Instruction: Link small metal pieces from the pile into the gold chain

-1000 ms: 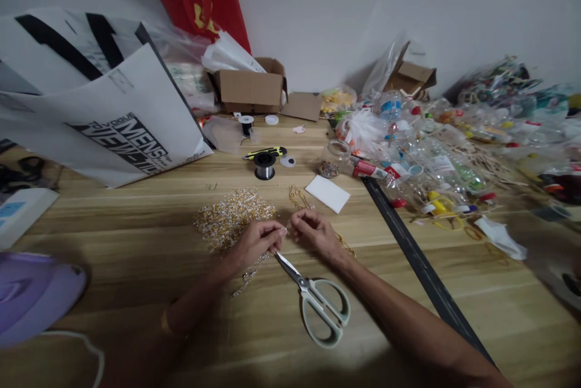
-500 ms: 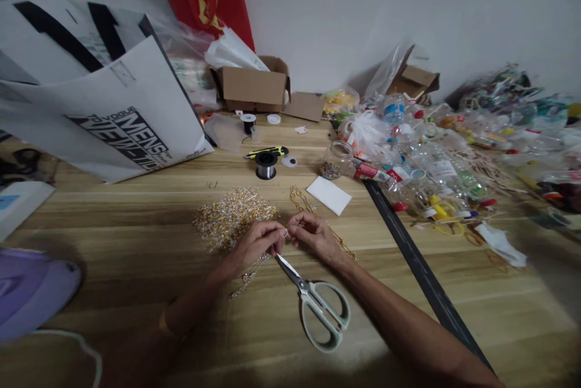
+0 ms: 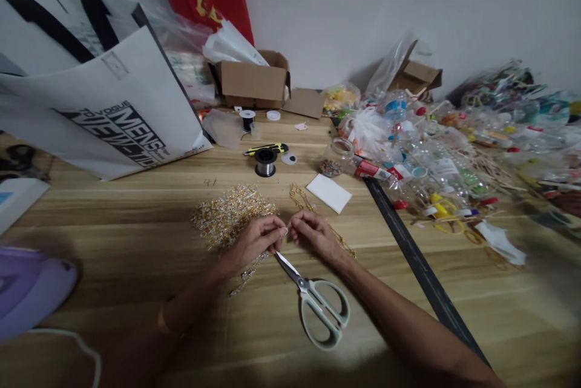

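Small beads [image 3: 330,168] are held in the clear jar [image 3: 334,154] at far right, and white plastic [image 3: 232,44] in the open cardboard box [image 3: 252,80] at far left. A tiny silvery piece [image 3: 285,231] is pinched by the left hand's [image 3: 258,238] fingers, below which the silver chain [image 3: 246,278] is laid, its long axis slanting toward near left; whether anything is gripped by the right hand's [image 3: 315,234] fingers cannot be told.

Take the left hand [image 3: 258,238] and right hand [image 3: 316,236] as the dial's centre. On the tabletop [image 3: 403,315], scissors [image 3: 303,287] lie at five o'clock, a chain [image 3: 246,277] near eight, a pile of small pieces [image 3: 231,212] past nine. A spool [image 3: 265,164] stands at eleven (a cutter [image 3: 272,149] just behind it), a jar [image 3: 336,158] at one, bottles [image 3: 442,167] at two.
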Motion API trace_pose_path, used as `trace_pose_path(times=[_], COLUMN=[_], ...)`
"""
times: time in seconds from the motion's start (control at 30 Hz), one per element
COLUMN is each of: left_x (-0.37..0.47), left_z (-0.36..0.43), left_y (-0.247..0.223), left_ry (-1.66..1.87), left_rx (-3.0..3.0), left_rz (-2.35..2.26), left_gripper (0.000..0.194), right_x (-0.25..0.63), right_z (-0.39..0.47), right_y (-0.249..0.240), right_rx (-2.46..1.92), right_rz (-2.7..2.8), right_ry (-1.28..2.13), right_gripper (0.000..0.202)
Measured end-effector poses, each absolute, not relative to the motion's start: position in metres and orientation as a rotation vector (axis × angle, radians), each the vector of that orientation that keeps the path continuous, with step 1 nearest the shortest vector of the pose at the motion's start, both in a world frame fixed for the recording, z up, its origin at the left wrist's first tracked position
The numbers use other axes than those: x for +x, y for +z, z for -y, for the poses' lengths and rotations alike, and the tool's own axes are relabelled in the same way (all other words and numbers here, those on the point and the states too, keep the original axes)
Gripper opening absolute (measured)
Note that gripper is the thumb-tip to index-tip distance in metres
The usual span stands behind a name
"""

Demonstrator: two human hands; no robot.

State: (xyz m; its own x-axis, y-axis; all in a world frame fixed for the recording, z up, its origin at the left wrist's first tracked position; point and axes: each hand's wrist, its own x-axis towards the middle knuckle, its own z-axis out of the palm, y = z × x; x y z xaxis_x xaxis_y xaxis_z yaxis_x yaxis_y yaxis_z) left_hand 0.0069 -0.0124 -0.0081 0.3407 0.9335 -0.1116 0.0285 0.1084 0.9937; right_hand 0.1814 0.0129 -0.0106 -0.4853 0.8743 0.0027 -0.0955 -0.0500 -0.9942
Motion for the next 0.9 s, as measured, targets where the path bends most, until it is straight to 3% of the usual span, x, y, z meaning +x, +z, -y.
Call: trace_pose_path(times=[0.9], left_x=[0.005], left_z=[0.0107], left_y=[-0.0113], left_ry=[0.866], left_rx=[1.301], left_rz=[-0.995], left_gripper=[0.028], right_x=[0.1827], right_z=[-0.0131], right_y=[-0.0081], right_rx=[-0.887], right_rz=[1.509], right_ry=[1.616], right_gripper=[0.03])
